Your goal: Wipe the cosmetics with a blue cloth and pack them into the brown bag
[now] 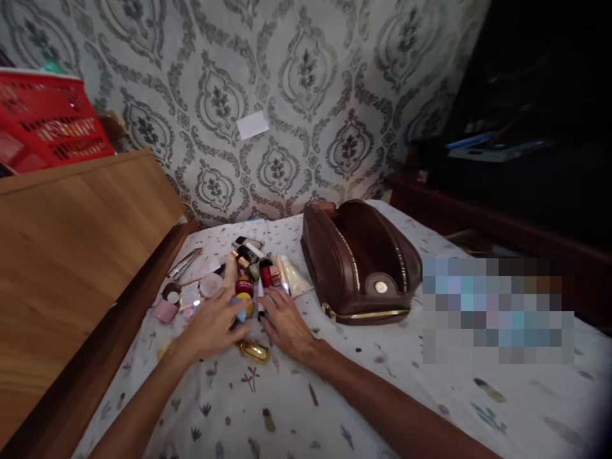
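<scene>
- The left hand (213,325) sits at seven o'clock on the cosmetics pile (253,271), palm down, fingers spread over its near edge beside a small blue item (238,308).
- The right hand (287,324) lies at five o'clock, fingers bent toward the pile's near right side.
- The hands are apart from each other, with a narrow gap between them; the fingers are blurred, so I cannot tell whether either is closed on an item.
- Just beyond the gap stands a dark red bottle (244,286), with a yellow cap (245,302) at its near end.
- At six o'clock, a gold bottle (255,351) lies on its side, near both hands.
- At nine o'clock are a round pale compact (211,285) and, further out, a pink jar (165,311).
- At three o'clock, a cream-coloured tube (295,278) leans out toward the bag.
- The brown bag (329,255) stands well to the right, also at three o'clock, its gold-zipped mouth gaping and a round snap (381,287) on its near flap.
- All of this rests on a white printed sheet (287,408).
- At ten o'clock, a red basket (57,121) sits on a wooden cabinet (95,223).
- At twelve o'clock, a white card (253,125) shows against the patterned wallpaper (306,64).
</scene>
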### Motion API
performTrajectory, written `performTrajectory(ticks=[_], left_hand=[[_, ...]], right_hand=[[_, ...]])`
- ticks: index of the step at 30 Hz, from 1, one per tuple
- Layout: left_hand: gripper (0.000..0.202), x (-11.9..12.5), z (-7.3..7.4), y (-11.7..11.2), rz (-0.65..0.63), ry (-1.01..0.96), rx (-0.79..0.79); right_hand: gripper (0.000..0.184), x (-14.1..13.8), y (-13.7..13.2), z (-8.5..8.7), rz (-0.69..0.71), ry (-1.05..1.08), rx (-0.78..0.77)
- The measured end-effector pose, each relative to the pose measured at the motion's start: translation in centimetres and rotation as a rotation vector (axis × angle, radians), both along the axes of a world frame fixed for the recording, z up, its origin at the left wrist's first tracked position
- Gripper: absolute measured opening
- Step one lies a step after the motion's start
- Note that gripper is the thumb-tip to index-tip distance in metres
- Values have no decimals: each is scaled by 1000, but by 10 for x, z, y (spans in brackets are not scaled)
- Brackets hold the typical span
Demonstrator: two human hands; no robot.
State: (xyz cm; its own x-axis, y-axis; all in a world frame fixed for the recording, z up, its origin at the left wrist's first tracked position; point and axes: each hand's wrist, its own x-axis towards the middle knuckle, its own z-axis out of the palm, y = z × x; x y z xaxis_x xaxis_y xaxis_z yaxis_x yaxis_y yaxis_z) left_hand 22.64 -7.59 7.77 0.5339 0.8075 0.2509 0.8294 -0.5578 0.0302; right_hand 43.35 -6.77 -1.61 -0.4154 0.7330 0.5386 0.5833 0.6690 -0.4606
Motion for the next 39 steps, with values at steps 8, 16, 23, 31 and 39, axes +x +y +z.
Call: performTrajectory(ticks=[8,16,23,31,39], left_hand=[[42,-37,-12,21,144,328,157],[33,-58,1,96,264,415,230],[30,-83,9,135,419,417,188],[42,-100,4,124,595,316,202],[42,-34,11,98,406,153,267]], right_hand=[[36,-1,2,-2,-2,-32,2],[29,0,1,1,-5,-32,-17],[26,2,3,-3,-4,-13,4],[29,6,8,1,-160,7,-19],[46,12,16,4,-289,6,-170]])
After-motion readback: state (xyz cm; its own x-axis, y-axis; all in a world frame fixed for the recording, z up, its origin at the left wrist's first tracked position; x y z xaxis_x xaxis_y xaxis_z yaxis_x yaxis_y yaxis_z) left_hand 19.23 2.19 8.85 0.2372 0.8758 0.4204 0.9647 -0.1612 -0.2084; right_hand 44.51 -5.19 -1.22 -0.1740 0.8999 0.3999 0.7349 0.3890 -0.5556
